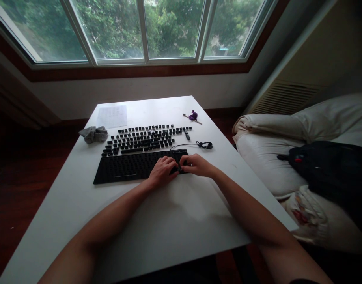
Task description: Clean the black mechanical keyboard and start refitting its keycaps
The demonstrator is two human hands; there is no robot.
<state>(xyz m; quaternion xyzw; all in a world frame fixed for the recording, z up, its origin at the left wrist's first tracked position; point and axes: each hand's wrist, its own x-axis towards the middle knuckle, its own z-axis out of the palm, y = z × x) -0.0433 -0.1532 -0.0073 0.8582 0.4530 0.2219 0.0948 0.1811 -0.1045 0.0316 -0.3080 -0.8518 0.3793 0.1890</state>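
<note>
A black keyboard with its keycaps off lies on the white table. My left hand rests over its right part, fingers bent and close together, the thumb at the near edge. Facing it, my right hand bends over the right end, thumb and fingertips drawn together. Something small and dark shows between the two hands, too small to make out. Behind the keyboard, loose black keycaps stand in several rows. The long spacebar lies in the nearest of these rows. A coiled black cable sits behind my right hand.
A crumpled grey cloth is at the table's left edge, near a sheet of paper. A thin brush lies by a purple bundle at the back right. Beside the table stands a pale sofa with a black bag.
</note>
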